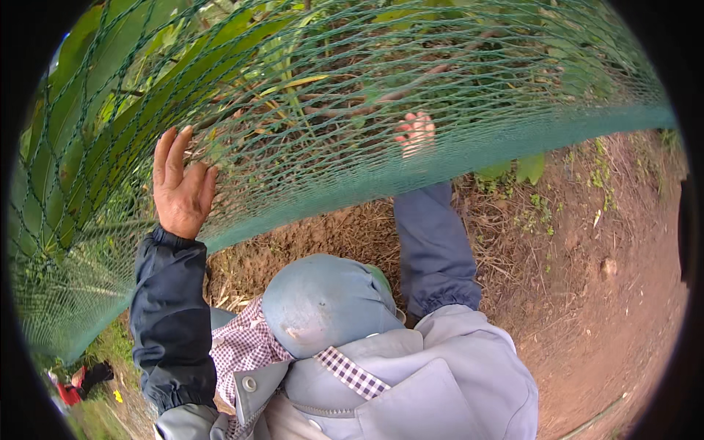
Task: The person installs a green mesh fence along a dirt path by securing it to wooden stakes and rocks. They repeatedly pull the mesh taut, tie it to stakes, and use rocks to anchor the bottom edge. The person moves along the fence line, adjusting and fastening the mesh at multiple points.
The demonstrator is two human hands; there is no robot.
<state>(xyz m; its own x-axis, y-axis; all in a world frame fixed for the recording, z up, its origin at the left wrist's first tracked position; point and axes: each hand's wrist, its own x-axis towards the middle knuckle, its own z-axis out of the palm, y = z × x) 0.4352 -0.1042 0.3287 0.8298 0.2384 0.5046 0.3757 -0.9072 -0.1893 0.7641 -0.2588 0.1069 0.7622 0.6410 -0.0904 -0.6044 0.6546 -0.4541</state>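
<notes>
nearest the camera a rounded blue-grey cap [323, 304] sits above a pale grey vest [440, 381] and a checked cloth [246, 345], with bare brown soil [609, 308] to the right. up from these rise two dark blue sleeves. the left hand [180, 187] lies on the near face of the green net [484, 139], palm against the mesh, fingers [172, 150] stretched almost straight and a little spread, pointing up and slightly right; whether they hook any strands i cannot tell. the right hand [416, 133] is past the net's lower hem, behind the mesh, fingers loosely spread and pointing up; its grip cannot be told through the weave. the net runs long from lower left to upper right, its thick hem crossing just below both sets of fingers, the sheet rising beyond the fingertips. farther off, behind the mesh, broad green leaves [139, 110] and dry stems crowd together.
</notes>
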